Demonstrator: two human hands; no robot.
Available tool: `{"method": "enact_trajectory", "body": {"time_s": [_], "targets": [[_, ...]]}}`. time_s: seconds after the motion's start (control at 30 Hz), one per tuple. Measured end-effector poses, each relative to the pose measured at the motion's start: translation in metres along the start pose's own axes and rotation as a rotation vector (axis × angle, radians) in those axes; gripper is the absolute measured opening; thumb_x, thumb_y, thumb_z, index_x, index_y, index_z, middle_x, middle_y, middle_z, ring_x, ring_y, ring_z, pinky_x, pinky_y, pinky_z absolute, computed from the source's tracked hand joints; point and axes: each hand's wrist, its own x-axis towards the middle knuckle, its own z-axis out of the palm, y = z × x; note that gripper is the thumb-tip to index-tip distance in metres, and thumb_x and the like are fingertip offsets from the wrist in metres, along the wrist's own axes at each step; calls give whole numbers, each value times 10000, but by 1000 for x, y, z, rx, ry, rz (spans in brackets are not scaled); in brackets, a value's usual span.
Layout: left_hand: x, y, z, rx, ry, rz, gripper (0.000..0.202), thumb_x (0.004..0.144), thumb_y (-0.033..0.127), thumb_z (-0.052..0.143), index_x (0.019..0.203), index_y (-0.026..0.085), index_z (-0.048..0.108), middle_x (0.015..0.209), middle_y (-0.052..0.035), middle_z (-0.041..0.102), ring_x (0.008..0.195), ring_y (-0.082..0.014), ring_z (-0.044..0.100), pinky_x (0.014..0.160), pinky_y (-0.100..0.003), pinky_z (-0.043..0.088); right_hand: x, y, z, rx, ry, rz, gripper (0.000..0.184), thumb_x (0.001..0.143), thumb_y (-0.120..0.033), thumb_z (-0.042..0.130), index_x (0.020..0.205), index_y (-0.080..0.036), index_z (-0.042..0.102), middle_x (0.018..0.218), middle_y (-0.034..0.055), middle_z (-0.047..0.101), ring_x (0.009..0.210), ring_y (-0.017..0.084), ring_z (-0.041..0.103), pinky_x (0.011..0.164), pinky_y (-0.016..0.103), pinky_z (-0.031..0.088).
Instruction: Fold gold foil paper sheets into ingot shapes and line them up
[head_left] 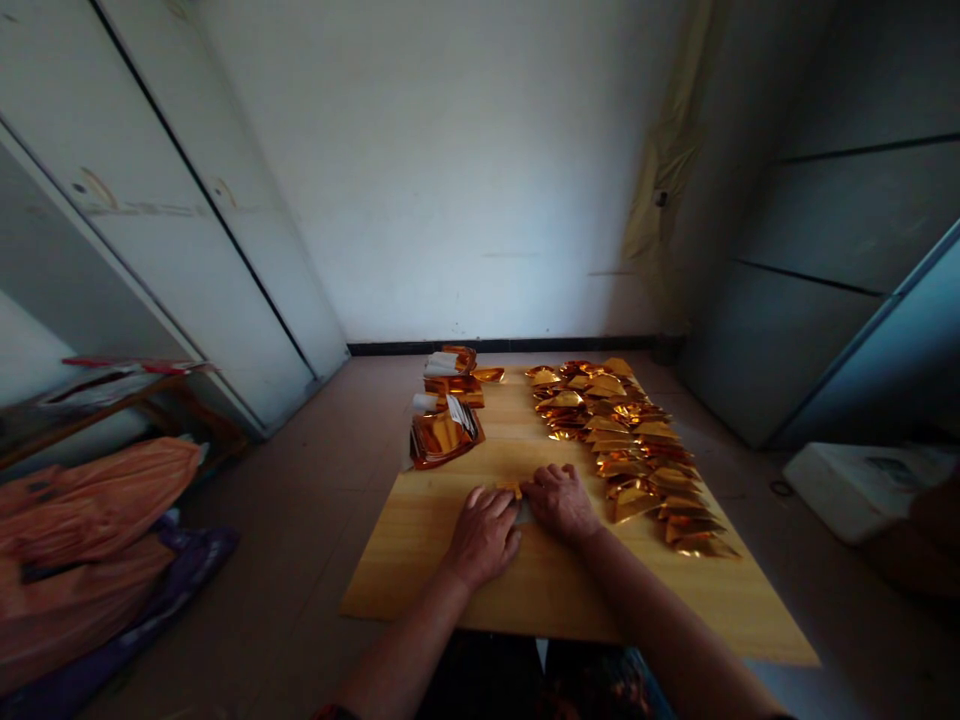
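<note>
Near the middle of the wooden board, my left hand [484,540] and my right hand [562,505] press from either side on a small piece of gold foil paper [511,488]. Its gold side shows between the fingertips, and a pale part is visible just below; the hands cover most of it. Fingers on both hands are bent and held close together. To the right of my right hand lie rows of folded gold paper pieces [637,503], overlapping one another. Left of centre, beyond my left hand, is a stack of flat gold foil sheets [444,437].
The wooden board [420,580] extends close to my body. Farther back stand more bundles of gold sheets [450,362]. Cabinets [165,200] line the left side. Orange cloth or plastic [97,510] is heaped at left, and a white box [847,490] sits at right.
</note>
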Motion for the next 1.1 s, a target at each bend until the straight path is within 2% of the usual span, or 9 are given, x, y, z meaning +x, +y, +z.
{"method": "enact_trajectory", "body": {"time_s": [0.17, 0.33, 0.47, 0.6, 0.77, 0.93, 1.1], "targets": [[0, 3, -4, -7, -8, -8, 330, 819, 258, 518, 1144, 249, 568, 1205, -68, 589, 1111, -234, 516, 1056, -480, 269, -10, 7, 4, 22, 25, -37, 191, 902, -276, 471, 1000, -244, 631, 974, 46, 615, 945, 184, 495, 826, 329, 270], [1, 3, -4, -22, -11, -43, 448, 796, 249, 532, 1243, 264, 501, 1241, -65, 571, 1130, -237, 500, 1042, -472, 271, -19, 15, 11, 42, 84, -48, 249, 940, -279, 408, 1059, -238, 623, 1040, 61, 627, 981, 178, 506, 843, 319, 282], [3, 1, -3, -21, -32, -47, 402, 781, 248, 542, 1182, 248, 546, 1253, -76, 559, 1123, -249, 496, 999, -452, 309, -23, 15, 9, 36, 75, -26, 258, 935, -284, 422, 1109, -244, 609, 1116, 66, 621, 1034, 186, 502, 860, 331, 289], [4, 0, -2, 11, -45, -58, 379, 769, 256, 556, 1147, 246, 552, 1331, -73, 507, 1159, -257, 469, 964, -461, 335, -20, 10, 4, 37, 30, -16, 281, 909, -316, 467, 1159, -255, 582, 1189, 65, 606, 1113, 215, 475, 910, 383, 290], [6, -1, -2, 35, -70, -75, 359, 780, 272, 547, 1138, 251, 555, 1381, -74, 471, 1204, -268, 441, 946, -482, 344, -15, 2, 9, 64, -17, -21, 384, 914, -369, 446, 1289, -299, 492, 1312, 51, 543, 1225, 243, 410, 997, 488, 247], [6, -1, -5, 22, -74, -72, 358, 773, 264, 556, 1131, 264, 564, 1366, -67, 491, 1202, -261, 446, 968, -492, 326, -22, 7, 10, 56, -45, -1, 373, 913, -374, 442, 1275, -315, 512, 1345, 42, 519, 1259, 258, 386, 1015, 529, 219], [11, -9, -8, 20, -49, -46, 324, 766, 254, 578, 1089, 271, 585, 1332, -61, 525, 1183, -258, 472, 1020, -536, 269, -36, 17, 1, 68, 14, -12, 322, 917, -350, 454, 1213, -292, 566, 1289, 43, 562, 1257, 246, 386, 1008, 462, 231]]}}
